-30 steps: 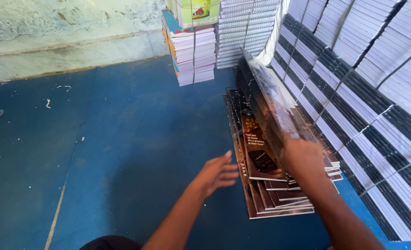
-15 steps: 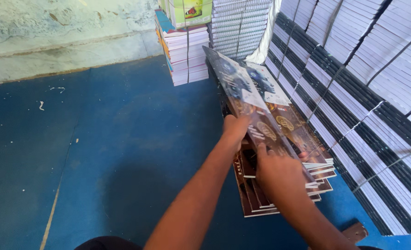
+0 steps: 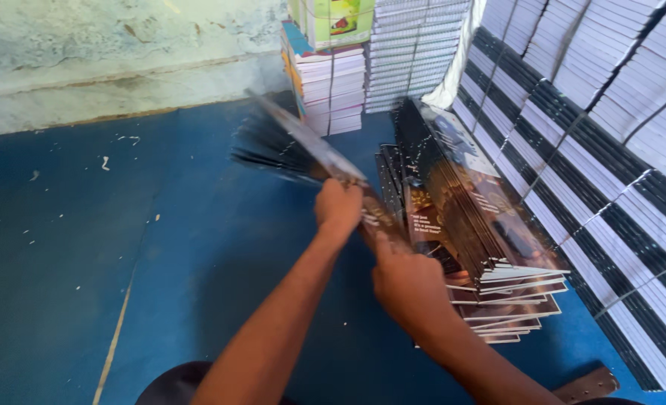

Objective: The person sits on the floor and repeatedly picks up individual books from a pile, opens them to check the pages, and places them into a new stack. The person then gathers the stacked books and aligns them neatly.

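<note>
Blue-painted floor [image 3: 85, 247] spreads to the left of both hands, flecked with small white scraps and marked by a thin pale line, and ends at a worn, pale wall [image 3: 108, 52] well beyond them.

Both hands are closed on one bundle of thin booklets [image 3: 303, 154], which is lifted off the floor and tilted, its far end fanned out and blurred. The left hand [image 3: 338, 208] is wrapped in a fist around the bundle's near part. The right hand [image 3: 406, 283] sits just behind it, nearer the person, clamped on the bundle's lower end, with the fingers hidden beneath the covers.

Just to the right of the hands a pile of booklets with dark brown covers [image 3: 468, 225] rests on the floor, its top layers leaning up against the stacks behind it, while lower copies jut out unevenly toward the person. Further right, rising past the edge of view, stand tall tied stacks of books [image 3: 610, 127] showing white page edges banded with black. Beyond the hands, against the wall, are more bound stacks of white-edged books [image 3: 415, 52] and a shorter stack with coloured spines [image 3: 329, 90], topped by a green and yellow bundle [image 3: 336, 21]. Near the right forearm, at the bottom edge, lies a brown strap-like piece [image 3: 584, 386]; what it is cannot be told.
</note>
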